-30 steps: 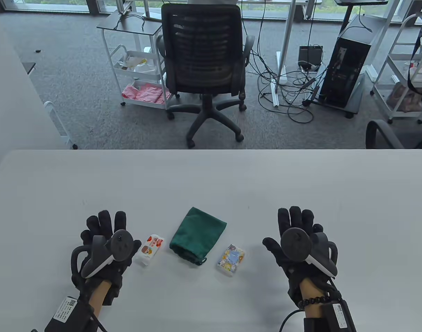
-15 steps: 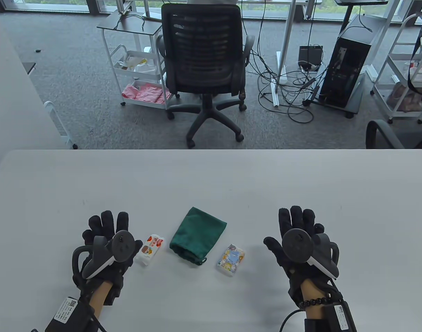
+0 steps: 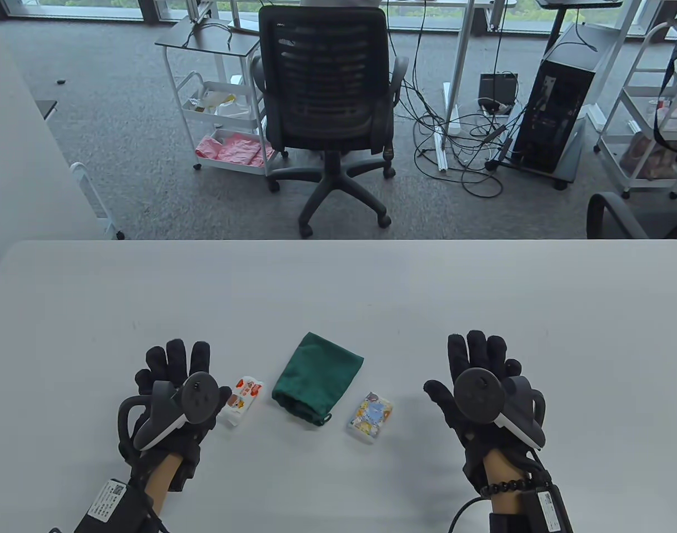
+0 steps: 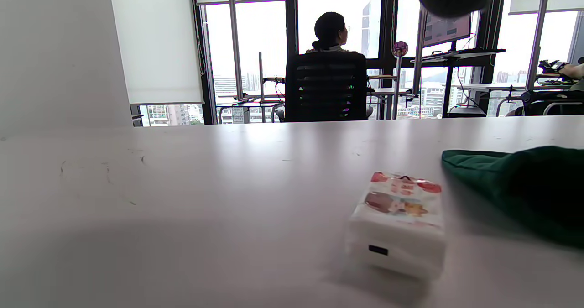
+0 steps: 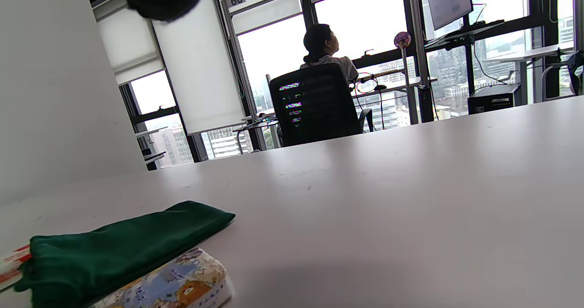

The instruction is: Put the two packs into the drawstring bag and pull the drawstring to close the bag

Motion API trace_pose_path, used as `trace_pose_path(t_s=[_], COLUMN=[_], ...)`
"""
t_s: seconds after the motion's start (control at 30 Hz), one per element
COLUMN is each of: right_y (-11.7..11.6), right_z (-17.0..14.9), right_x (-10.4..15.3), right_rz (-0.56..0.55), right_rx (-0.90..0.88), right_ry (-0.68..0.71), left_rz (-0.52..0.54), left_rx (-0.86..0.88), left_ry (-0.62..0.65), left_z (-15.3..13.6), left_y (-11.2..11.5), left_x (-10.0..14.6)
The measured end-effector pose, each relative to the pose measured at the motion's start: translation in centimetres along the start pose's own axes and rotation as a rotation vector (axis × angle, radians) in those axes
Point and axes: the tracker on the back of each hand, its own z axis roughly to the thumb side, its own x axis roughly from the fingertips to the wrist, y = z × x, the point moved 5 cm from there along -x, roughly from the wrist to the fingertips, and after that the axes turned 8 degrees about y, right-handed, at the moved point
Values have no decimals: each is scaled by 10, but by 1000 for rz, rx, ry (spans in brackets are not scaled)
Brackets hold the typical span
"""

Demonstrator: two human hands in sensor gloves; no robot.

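Note:
A green drawstring bag (image 3: 316, 377) lies flat on the white table (image 3: 338, 288), its mouth toward me. A white pack with red print (image 3: 241, 400) lies just left of it, a white pack with blue cartoon print (image 3: 370, 417) just right. My left hand (image 3: 174, 369) hovers palm down with straight fingers, its thumb next to the red pack; I cannot tell if they touch. My right hand (image 3: 474, 361) is spread flat, well right of the blue pack. The left wrist view shows the red pack (image 4: 398, 221) and bag (image 4: 520, 185); the right wrist view shows the bag (image 5: 114, 248) and blue pack (image 5: 173, 285).
A black office chair (image 3: 327, 105) stands beyond the table's far edge, with a white cart (image 3: 221, 105) to its left and a computer tower (image 3: 555, 105) with cables on the floor to its right. A person (image 4: 329, 29) sits at a desk beyond the chair.
My left hand has drifted slightly right and forward, closer to the red pack. My right hand has barely shifted. Bag and packs lie where they were.

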Motion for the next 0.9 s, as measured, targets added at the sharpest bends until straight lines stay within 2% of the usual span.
trace_pose_path(t_s=[0.3, 0.43, 0.57, 0.73, 0.9], right_y=[1, 1, 1, 2, 1], right_z=[1, 0, 1, 1, 4], right_x=[0, 0, 0, -1, -1], right_rz=[-9, -11, -14, -20, -21], right_rx=[2, 1, 3, 0, -4], right_ry=[3, 1, 4, 11, 20], left_rz=[33, 48, 17, -52, -165], left_rx=[31, 69, 66, -69, -259], left_ry=[34, 89, 169, 304, 321], left_z=[12, 26, 47, 81, 103], left_y=[-3, -4, -2, 11, 31], left_x=[0, -1, -5, -17, -40])
